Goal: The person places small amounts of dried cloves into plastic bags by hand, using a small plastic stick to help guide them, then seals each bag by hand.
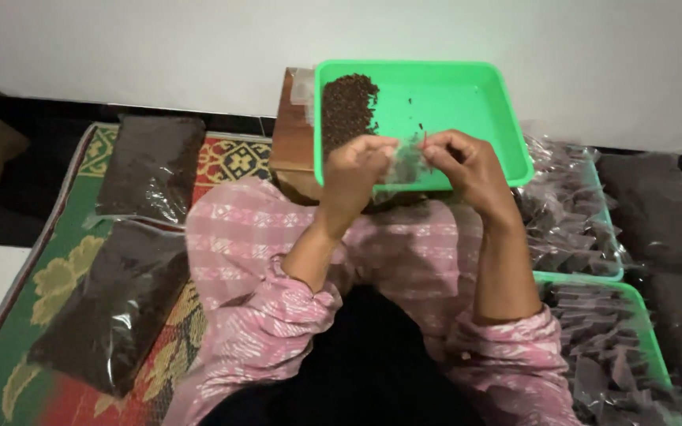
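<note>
Leftmost, two large clear bags packed with dark brown grains lie flat on the patterned mat (65, 260) — one bag (150, 167) farther off, the other (108, 304) nearer the knee — set within an arm's reach of the seated person. Over the lap in pink patterned cloth, the left hand (354, 170) is closed in a pinch on one edge of a small clear packet (406, 162), and the right hand (467, 167) pinches the opposite edge, so the packet hangs stretched between them, just above the near rim of the green tray (467, 99). That tray rests raised on the lap, seemingly so that anything dropping from the packet lands inside it; a heap of the dark grains (349, 110) sits in its left corner, a few strays scattered across its floor. A brown box (292, 126) stands just behind the tray's left side. To the right, two more green trays (586, 276) hold piles of small filled packets (570, 205).

The packet itself is blurred — it probably holds some grains, but how much cannot be made out. The fingertips hide behind it, and the right-hand trays run off the frame.
</note>
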